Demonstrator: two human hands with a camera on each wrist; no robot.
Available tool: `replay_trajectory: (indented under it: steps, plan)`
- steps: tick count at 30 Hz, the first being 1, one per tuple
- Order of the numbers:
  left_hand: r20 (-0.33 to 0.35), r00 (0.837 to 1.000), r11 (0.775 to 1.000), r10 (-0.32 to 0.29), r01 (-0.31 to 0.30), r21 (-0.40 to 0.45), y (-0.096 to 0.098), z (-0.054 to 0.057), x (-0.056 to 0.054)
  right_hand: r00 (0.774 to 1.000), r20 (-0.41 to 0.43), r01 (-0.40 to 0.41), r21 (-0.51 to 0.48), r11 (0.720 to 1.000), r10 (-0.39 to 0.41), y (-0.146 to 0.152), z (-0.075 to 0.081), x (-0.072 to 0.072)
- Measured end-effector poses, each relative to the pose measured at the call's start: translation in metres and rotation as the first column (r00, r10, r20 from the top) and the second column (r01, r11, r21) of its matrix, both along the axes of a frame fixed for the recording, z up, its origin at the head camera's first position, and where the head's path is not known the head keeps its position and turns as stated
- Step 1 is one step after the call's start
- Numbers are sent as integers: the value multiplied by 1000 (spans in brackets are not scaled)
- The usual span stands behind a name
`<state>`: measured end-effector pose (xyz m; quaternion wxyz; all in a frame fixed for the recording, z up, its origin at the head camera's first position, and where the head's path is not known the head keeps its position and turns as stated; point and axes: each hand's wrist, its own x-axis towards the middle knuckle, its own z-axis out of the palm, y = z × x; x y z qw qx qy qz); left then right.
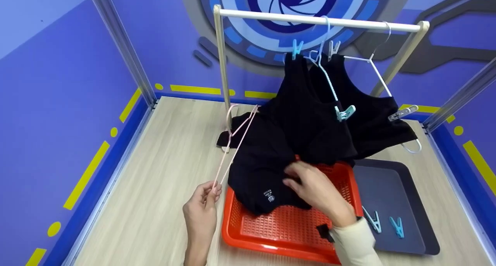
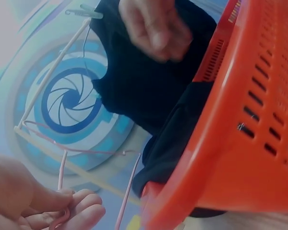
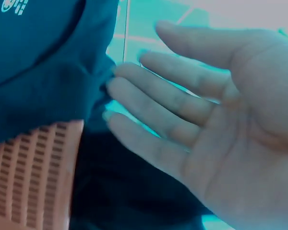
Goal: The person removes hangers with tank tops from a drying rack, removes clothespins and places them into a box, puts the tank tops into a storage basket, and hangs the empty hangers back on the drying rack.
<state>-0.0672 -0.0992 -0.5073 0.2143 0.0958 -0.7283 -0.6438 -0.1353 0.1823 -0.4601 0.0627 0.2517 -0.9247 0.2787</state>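
My left hand [image 1: 201, 208] pinches one end of a pink hanger [image 1: 229, 136] to the left of the basket. The hanger stands up at a slant beside a black garment [image 1: 257, 153], which has a small white print; I cannot tell whether its far end goes behind the cloth. That garment droops over the back left of a red basket [image 1: 271, 247]. My right hand [image 1: 314, 184] is at the garment's right side, above the basket. In the right wrist view its fingers [image 3: 153, 96] are spread and loosely straight, close to the cloth, gripping nothing.
Two black tops [image 1: 310, 114] hang from a rack [image 1: 271, 16] on a blue hanger [image 1: 328, 80] and a white hanger [image 1: 379, 78], held with clothespins [image 1: 344, 113]. A dark grey tray [image 1: 387, 188] with clothespins [image 1: 397, 227] lies right of the basket.
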Motion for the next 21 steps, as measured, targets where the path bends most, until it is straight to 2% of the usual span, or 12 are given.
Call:
replay_trajectory:
  steps: [5, 8, 13, 17, 19, 21]
  plan:
    - [5, 1000, 1000, 2, -2, 4, 4, 0, -1, 986, -166, -25, -55, 998, 16, -29, -12, -29]
    - [3, 1000, 1000, 3, -3, 2, 6, -1, -2, 978, -205, -48, -65, 997, 34, -46, -23, -46]
    - [17, 1000, 999, -1, 0, 32, 7, -2, -2, 971, -222, -84, 37, 996, 90, -69, -42, -66]
    - [22, 1000, 999, -6, 5, 54, 8, -2, -1, 952, -277, -91, 154, 984, 131, -79, -56, -77]
    - [16, 1000, 998, -8, 7, 55, 8, -2, -1, 939, -320, -76, 170, 983, 128, -82, -63, -83]
    - [6, 1000, 999, -10, 10, 47, 8, -2, -1, 925, -363, -60, 146, 987, 110, -83, -67, -88]
